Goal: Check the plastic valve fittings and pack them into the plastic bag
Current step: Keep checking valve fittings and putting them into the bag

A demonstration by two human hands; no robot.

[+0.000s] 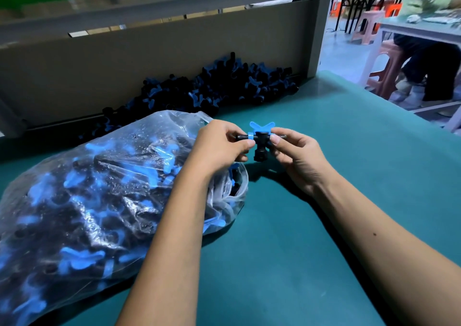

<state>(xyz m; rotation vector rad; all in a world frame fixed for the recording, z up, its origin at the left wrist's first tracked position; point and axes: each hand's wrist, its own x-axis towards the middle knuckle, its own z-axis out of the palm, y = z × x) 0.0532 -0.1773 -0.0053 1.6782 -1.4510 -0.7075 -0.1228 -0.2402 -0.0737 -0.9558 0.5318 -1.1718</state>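
A large clear plastic bag [82, 196] lies on its side on the left of the teal-green table top [311, 226], bulging with black valve fittings with blue butterfly handles; its crumpled mouth faces right, just under the left wrist, and a few fittings show at the opening. Behind the bag, a loose heap of black and blue plastic fittings [212, 86] is banked against the grey-brown back panel [149, 59] of the bench.

Held up above the table, between bag mouth and open table, is one black plastic valve fitting with a blue butterfly handle [259, 138]. Its body is a short black tee: a thin stem runs out to each side and a thicker socket points down. The blue handle sits on top with its two wings spread upward, and a second blue piece shows at the left of the body. The left hand [222, 146] pinches the left stem between thumb and curled fingers; the right hand [296, 153] pinches the right stem the same way, thumb tip against the body. Both forearms are bare and lifted off the table.

The table's right edge runs diagonally from the grey upright post [321, 26] toward the lower right. In front of and to the right of the hands the teal surface lies open. Beyond the edge stand pink plastic stools [384, 69] and another seated person [429, 51] at a neighbouring bench.
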